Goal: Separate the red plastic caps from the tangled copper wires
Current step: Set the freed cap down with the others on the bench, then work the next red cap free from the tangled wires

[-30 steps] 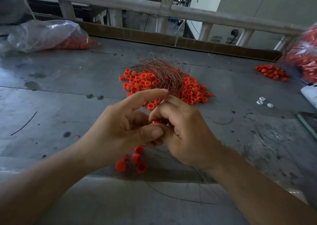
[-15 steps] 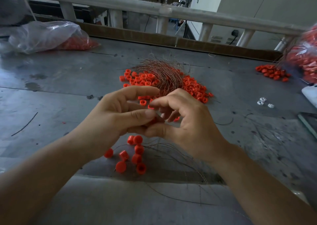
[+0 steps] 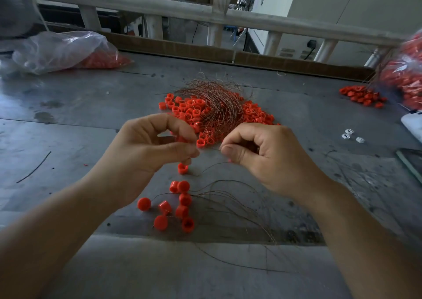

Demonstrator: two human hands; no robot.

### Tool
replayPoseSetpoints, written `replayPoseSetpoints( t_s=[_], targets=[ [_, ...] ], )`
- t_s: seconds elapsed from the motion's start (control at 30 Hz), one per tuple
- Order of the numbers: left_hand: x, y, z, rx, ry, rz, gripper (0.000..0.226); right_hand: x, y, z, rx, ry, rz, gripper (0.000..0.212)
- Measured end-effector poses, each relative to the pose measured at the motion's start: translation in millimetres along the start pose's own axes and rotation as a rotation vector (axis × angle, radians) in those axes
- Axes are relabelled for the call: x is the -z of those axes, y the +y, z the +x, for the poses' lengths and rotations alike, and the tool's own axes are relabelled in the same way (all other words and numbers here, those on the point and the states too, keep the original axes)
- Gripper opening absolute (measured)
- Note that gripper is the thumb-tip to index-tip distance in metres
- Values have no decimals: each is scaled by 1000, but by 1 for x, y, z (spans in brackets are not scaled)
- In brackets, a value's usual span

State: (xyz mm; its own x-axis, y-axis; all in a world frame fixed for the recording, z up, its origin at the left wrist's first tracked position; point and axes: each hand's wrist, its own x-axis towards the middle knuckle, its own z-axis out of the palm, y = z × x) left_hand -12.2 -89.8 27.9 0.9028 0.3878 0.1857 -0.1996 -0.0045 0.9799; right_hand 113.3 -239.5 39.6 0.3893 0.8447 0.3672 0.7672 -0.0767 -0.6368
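Observation:
A heap of red plastic caps (image 3: 189,111) lies mid-table with a tangle of copper wires (image 3: 219,100) on top. My left hand (image 3: 150,150) is curled, with a red cap (image 3: 182,139) pinched between thumb and fingers. Another red cap (image 3: 182,168) is just under that thumb; whether it is held or falling I cannot tell. My right hand (image 3: 269,155) pinches a thin copper wire (image 3: 214,165) that trails down to the left. Several separated caps (image 3: 180,207) lie near me beside loose wires (image 3: 239,202).
A clear plastic bag (image 3: 68,50) holding red caps lies at the back left, and another bag of caps (image 3: 406,77) at the far right beside a small cap pile (image 3: 363,96). Small white parts (image 3: 351,135) lie to the right. A railing (image 3: 205,15) borders the grey table (image 3: 68,120).
My hands were pressed together around a cap and wire; they have now moved apart, the left with a cap and the right with the wire. More loose caps show below them.

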Motion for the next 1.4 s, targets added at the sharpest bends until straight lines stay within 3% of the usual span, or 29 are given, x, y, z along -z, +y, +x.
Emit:
replayPoseSetpoints(
  t_s=[0.07, 0.2, 0.4, 0.63, 0.8, 0.9, 1.03, 1.17, 1.4],
  targets=[
    [-1, -1, -1, -26, 39, 121, 15, 5, 1, 0, -50, -50, -21, 9],
    [0, -8, 0, -87, 69, 431, 16, 12, 5, 1, -145, -207, -118, 19],
    [0, -17, -1, -75, -100, 860, 20, 8, 8, 1, -214, -384, -170, 17],
    [0, -19, -1, -112, -157, 947, 33, 0, 12, -1, -205, -481, -258, 7],
    [1, -20, 0, -104, -113, 917, 20, -2, 14, 0, -199, -502, -261, 6],
    [5, -18, 5, -142, 71, 904, 14, 0, 16, 0, -202, -487, -249, 9],
    [22, -23, 17, -130, 313, 1050, 23, 8, 20, 2, -216, -369, -229, 11],
    [33, -34, 26, -23, 299, 1141, 35, 13, 26, 3, -239, -272, -249, 12],
    [35, -40, 29, -28, 215, 1141, 15, 13, 35, 7, -284, -83, -352, 18]
  ],
)
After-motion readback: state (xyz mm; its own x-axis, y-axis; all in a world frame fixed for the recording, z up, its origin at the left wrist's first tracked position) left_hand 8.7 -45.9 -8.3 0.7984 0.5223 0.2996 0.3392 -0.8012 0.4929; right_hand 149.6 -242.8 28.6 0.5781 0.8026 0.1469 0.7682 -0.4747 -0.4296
